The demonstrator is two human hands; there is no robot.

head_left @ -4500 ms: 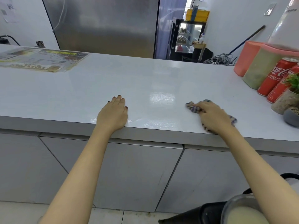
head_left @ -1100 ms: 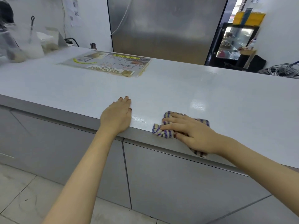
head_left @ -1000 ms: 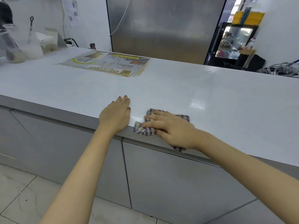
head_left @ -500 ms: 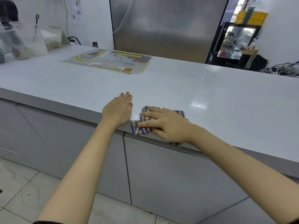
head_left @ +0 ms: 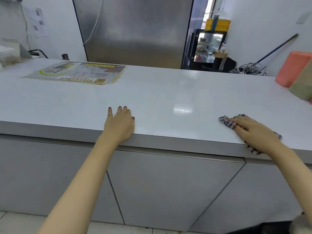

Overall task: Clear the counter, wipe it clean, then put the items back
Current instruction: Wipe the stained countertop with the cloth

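Note:
The white counter (head_left: 165,92) runs across the view, with grey cabinet doors below its front edge. My left hand (head_left: 120,124) rests flat on the counter near that edge, fingers slightly apart, holding nothing. My right hand (head_left: 255,133) presses a blue-and-white checked cloth (head_left: 226,122) onto the counter at the right, close to the front edge. Part of the cloth hangs over the edge under my wrist.
A laminated menu sheet (head_left: 79,74) lies flat at the back left. An orange container (head_left: 293,70) and a greenish-brown one (head_left: 303,86) stand at the far right. A steel fridge (head_left: 133,29) stands behind the counter. Cables (head_left: 249,68) lie at the back right.
My right hand has slid the cloth from beside my left hand to the right along the front edge. The left hand has stayed planted. The view has turned right, revealing the containers.

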